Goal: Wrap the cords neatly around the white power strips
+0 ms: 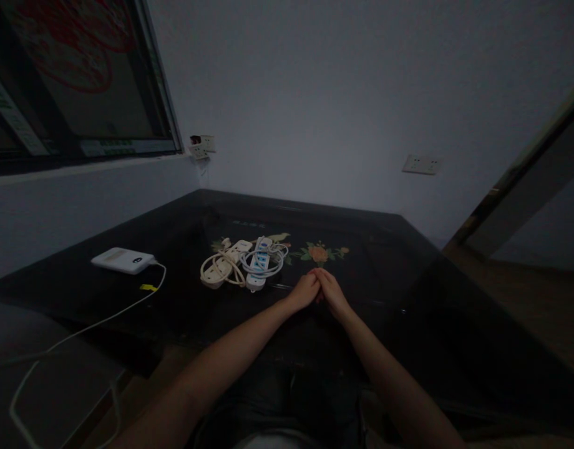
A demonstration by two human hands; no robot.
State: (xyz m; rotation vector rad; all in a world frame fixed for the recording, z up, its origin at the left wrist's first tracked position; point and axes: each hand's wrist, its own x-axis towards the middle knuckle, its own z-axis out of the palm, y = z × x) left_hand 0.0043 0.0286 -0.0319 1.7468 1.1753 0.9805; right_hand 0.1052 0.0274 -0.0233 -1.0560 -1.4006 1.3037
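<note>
Pale wall (315,112) backs a dark bench (380,249). On it, a cream strip (216,273) and a white strip (259,259) lie side by side, both seemingly wound up already, neither yet picked up. Just right of them, left hand (304,293) and right hand (332,292) rest folded together, grasping neither strip; whether anything hides between, I cannot tell.

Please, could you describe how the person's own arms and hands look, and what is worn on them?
The left arm and right arm show no sleeve, watch or bracelet. The left hand and right hand wear no gloves. The picture is too dim to rule out a small ring.
</note>
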